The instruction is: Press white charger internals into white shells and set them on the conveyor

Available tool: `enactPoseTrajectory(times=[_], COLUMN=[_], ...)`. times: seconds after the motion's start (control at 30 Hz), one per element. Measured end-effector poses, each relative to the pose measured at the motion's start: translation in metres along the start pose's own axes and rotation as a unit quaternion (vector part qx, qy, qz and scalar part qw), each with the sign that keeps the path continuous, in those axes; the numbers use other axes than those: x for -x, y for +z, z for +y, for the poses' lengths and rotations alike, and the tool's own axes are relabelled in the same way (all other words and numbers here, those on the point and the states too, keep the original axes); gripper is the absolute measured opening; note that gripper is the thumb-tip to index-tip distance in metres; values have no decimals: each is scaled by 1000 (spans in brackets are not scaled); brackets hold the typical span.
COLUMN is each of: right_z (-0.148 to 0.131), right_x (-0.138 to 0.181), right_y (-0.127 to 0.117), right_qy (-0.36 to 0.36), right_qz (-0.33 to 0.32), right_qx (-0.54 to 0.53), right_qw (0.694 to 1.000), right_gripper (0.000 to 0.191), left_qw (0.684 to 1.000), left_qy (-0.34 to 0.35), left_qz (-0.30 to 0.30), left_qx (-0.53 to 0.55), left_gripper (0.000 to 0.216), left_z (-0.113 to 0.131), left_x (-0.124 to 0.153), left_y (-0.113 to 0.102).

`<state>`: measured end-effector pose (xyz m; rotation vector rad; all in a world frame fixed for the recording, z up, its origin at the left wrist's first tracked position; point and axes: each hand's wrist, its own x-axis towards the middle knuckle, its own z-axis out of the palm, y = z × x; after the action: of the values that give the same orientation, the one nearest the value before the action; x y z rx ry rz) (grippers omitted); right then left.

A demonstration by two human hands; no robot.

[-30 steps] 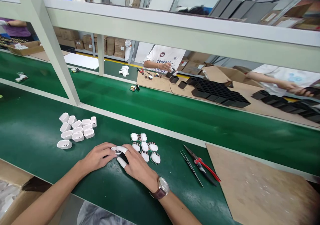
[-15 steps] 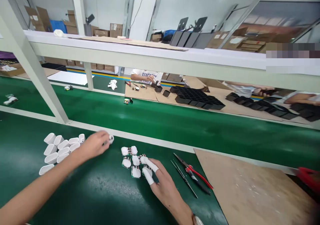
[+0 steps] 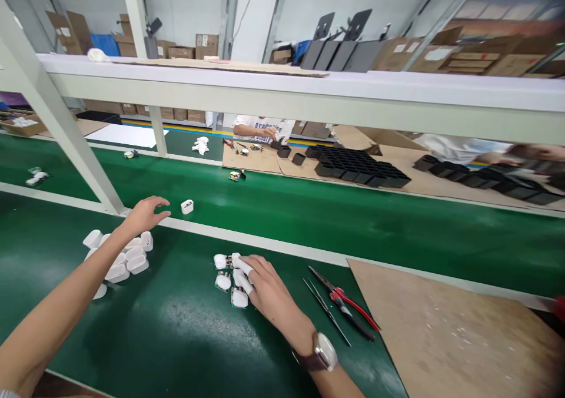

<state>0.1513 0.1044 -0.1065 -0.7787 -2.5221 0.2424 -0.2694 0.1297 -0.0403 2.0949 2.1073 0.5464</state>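
Note:
My left hand point(image 3: 150, 214) is over the pale rail, thumb and fingers apart, with nothing in them. Just right of it, a small white plastic housing point(image 3: 187, 206) stands on the green conveyor belt, its open top showing parts inside. Beneath my left forearm is a group of similar white housings point(image 3: 138, 263), partly covered by the arm. My right hand point(image 3: 273, 295), with white finger cots on thumb and forefinger, closes on one of several small circuit boards with white pads point(image 3: 223, 280). The hand hides some of the boards.
Right of my right hand lie tweezers point(image 3: 326, 311) and red-and-black pliers point(image 3: 346, 307), beside a brown board point(image 3: 441, 327). A white frame post point(image 3: 75, 109) and crossbeam point(image 3: 282, 98) stand ahead. Across the belt, a person point(image 3: 262, 128) works near black boxes point(image 3: 359, 165).
My left hand has let go of the white housing, which now stands on the belt, and has drawn back to the left. My right hand has shifted left over the circuit boards.

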Motion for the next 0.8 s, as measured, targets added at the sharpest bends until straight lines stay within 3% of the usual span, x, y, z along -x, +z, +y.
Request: enactPoseTrajectory(times=[0.13, 0.23, 0.4, 0.5, 0.6, 0.73, 0.8], right_z=[4, 4, -16, -39, -58, -72, -77], right_x=[-51, -78, -96, -88, -66, -45, -48], right_y=[20, 29, 40, 43, 41, 46, 56], right_qy=[-25, -50, -25, -17, -15, -45, -38], right_qz=[-124, -151, -140, -133, -123, -72, -58], right_qx=[38, 44, 94, 118, 134, 135, 138], right_qw=[991, 986, 985, 984, 983, 987, 988], right_gripper=[50, 40, 2, 30, 48, 51, 42], left_qw=[999, 997, 997, 998, 996, 985, 985], left_qy=[9, 16, 11, 28, 71, 158, 162], left_qz=[-42, -68, -73, -58, -42, -28, -13], left_qx=[-15, -20, -21, -9, 26, 62, 57], left_gripper=[32, 34, 35, 29, 23, 14, 12], left_z=[-7, -7, -2, 13, 40, 69, 72], left_x=[53, 81, 78, 68, 82, 126, 144], left_y=[-30, -30, -12, -5, 6, 37, 54])
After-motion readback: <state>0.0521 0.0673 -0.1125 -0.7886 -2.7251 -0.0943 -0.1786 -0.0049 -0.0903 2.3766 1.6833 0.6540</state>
